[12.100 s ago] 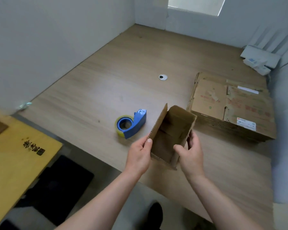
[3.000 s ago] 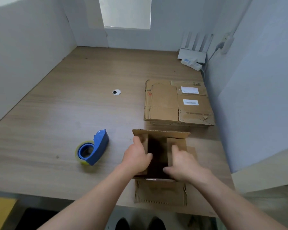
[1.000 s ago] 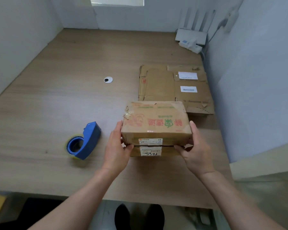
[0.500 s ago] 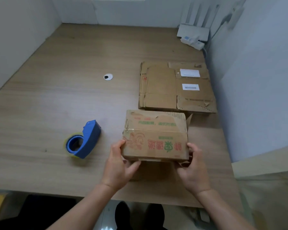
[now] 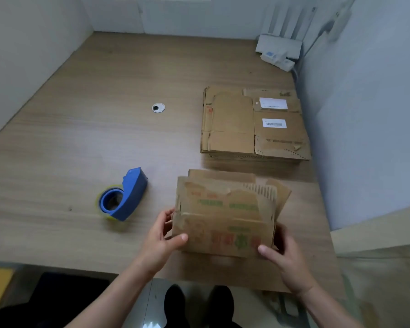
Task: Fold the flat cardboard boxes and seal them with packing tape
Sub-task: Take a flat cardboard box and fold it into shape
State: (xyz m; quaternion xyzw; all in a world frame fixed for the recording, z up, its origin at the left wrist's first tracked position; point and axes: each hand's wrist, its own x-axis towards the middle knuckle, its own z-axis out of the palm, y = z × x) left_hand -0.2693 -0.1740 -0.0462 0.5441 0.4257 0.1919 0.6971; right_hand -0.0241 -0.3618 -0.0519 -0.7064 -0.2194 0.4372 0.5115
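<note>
A brown cardboard box (image 5: pixel 225 216) with red and green print stands near the table's front edge, its far flaps sticking up behind it. My left hand (image 5: pixel 162 237) grips its left end, thumb on the near face. At the right end my right hand (image 5: pixel 283 254) holds the box, thumb on the near face and fingers behind the corner. A blue tape dispenser (image 5: pixel 122 195) with a roll of clear tape lies on the table left of the box. A stack of flat cardboard boxes (image 5: pixel 251 124) lies behind the box, toward the right wall.
The wooden table (image 5: pixel 81 138) is walled in at left, back and right. A round cable hole (image 5: pixel 158 107) sits mid-table. A white router (image 5: pixel 278 49) lies in the far right corner. My shoes show under the table's front edge.
I have turned the box over toward me and lowered it to the table; the printed face has tipped toward me and the far flaps now stand up behind it. My hands slid lower on its ends.
</note>
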